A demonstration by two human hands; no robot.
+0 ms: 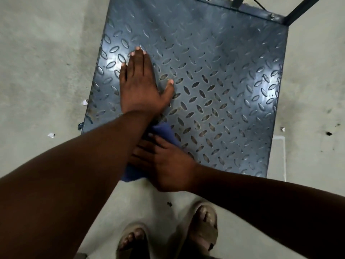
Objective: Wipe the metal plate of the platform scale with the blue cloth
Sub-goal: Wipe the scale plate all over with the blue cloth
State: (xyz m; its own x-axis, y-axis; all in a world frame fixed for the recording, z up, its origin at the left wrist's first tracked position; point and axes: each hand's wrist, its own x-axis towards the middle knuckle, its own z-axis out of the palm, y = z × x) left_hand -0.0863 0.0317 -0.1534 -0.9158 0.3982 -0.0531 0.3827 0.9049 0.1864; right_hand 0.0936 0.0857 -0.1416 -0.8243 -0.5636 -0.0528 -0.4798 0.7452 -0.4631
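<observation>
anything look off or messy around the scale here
Small white scraps lie on the floor beside the metal plate, with dark spots to its right. The plate's near grooves look grimy. The right hand presses the blue cloth there.

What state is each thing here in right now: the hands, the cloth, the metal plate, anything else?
Left hand: open, flat on the plate, bracing.
Right hand: pressed down on the blue cloth.
Blue cloth: bunched under the right hand at the plate's near edge.
Metal plate: lying flat on the floor, grime in its tread, shiny in patches.
Sandals: worn, on the floor.
</observation>
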